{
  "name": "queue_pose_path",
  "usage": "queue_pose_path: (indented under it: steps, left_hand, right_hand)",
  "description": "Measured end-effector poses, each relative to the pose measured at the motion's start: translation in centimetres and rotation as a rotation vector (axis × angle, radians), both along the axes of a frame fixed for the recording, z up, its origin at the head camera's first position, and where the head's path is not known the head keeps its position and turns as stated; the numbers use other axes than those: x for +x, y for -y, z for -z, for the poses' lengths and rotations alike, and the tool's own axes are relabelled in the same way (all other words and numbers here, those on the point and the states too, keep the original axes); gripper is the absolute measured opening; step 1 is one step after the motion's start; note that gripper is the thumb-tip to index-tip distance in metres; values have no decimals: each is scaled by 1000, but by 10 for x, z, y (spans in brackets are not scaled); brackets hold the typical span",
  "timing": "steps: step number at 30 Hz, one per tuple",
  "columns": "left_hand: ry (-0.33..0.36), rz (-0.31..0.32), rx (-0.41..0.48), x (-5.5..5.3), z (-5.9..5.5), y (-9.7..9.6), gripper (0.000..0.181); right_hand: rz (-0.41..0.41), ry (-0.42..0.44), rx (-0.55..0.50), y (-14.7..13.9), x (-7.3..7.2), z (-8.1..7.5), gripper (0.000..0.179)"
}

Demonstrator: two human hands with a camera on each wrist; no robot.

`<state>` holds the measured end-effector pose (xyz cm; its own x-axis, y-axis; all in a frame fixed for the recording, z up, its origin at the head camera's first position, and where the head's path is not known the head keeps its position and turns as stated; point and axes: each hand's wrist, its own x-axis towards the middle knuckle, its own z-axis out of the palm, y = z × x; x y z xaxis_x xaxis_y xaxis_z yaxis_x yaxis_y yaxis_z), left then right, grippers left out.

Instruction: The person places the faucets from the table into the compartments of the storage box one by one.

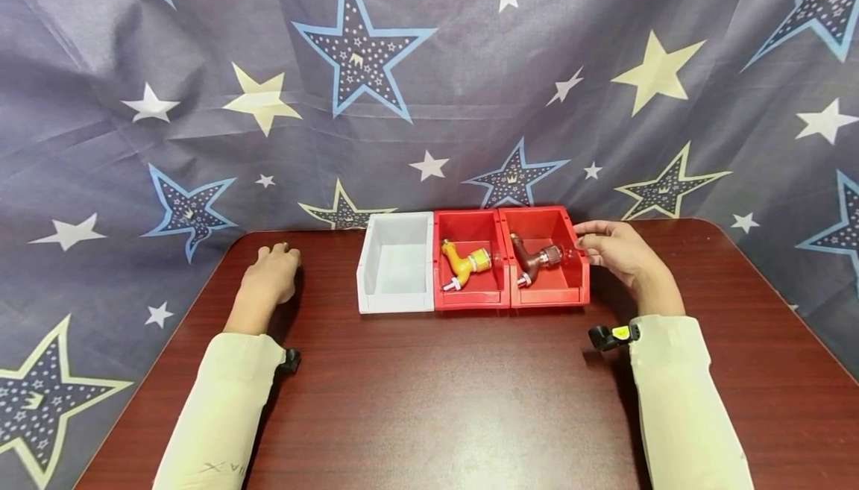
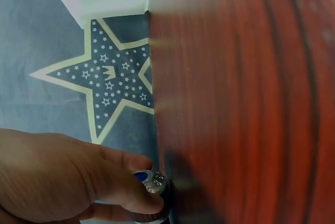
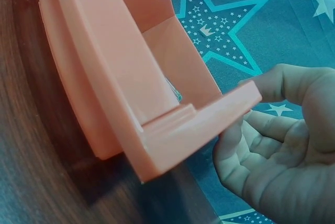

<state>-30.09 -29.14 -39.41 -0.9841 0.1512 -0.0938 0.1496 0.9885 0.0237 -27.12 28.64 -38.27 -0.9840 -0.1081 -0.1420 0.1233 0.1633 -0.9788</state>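
At the left of the table, my left hand (image 1: 271, 274) pinches a small silver-topped piece with a blue mark and a dark lower part (image 2: 155, 183) between thumb and fingers; the hand covers the rest, and its kind I cannot tell. My right hand (image 1: 620, 255) grips the side rim of the right-hand red bin (image 1: 550, 297), fingers on both sides of the wall. Inside that bin lies a brown tap (image 1: 537, 260). The middle red bin (image 1: 473, 300) contains a yellow tap (image 1: 466, 264). To their left stands a white bin (image 1: 396, 302) with nothing in it.
The three bins stand side by side near the back edge of the dark red wooden table (image 1: 429, 393). Behind it hangs a grey curtain (image 1: 470, 102) printed with stars. A black wrist camera (image 1: 611, 337) sticks out beside the right cuff.
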Motion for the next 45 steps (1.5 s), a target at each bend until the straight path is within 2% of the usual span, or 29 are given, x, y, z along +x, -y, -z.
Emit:
queue_pose_path:
  steps: [4, 12, 22, 27, 32, 36, 41, 45]
  left_hand:
    - [-7, 5, -5, 2, -1, -5, 40]
    - [-19, 43, -2, 4, -5, -14, 33]
    - [-8, 47, 12, 3, -3, -12, 37]
    - [-46, 89, 14, 0, 0, -7, 37]
    - [-86, 128, 0, -1, 0, -6, 27]
    - [-102, 127, 20, 0, 0, -3, 26]
    - [-81, 99, 48, -2, 0, 4, 38]
    - [-71, 87, 72, -2, 0, 11, 40]
  right_hand:
    - [-1, 1, -22, -1, 0, 1, 48]
    - [-6, -7, -54, -1, -1, 2, 48]
    - [-10, -12, -49, 0, 0, 1, 47]
    - [-10, -13, -47, 0, 0, 1, 48]
    - [-6, -15, -43, 0, 0, 2, 48]
    - [-4, -15, -47, 0, 0, 2, 48]
    - [-3, -13, -51, -1, -1, 3, 48]
    - [-6, -13, -48, 0, -1, 3, 48]
